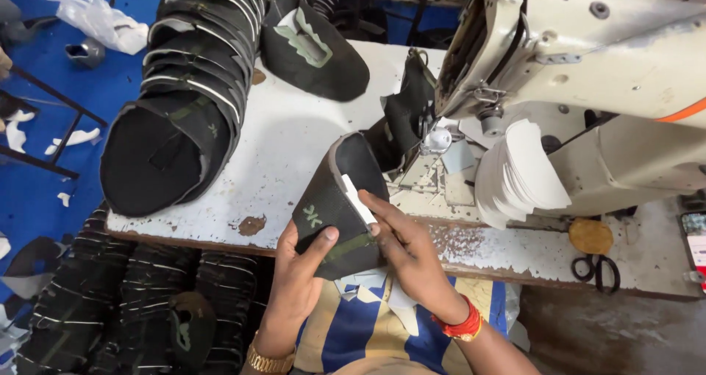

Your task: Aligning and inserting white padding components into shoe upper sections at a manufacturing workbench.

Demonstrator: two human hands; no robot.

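Both hands (353, 250) on black shoe upper (334, 206), white label (359, 198).

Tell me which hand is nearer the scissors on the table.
Right. The right hand is on the black shoe piece, with the scissors off to its right; the left hand is farther away.

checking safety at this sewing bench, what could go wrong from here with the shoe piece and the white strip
The white strip is only pinched against the dark shoe piece by the right hand, so it might slip out of line. The left hand has a thumb-only grip low on the piece, which may let it twist. The needle area of the sewing machine is close ahead, so fingers could get near it.
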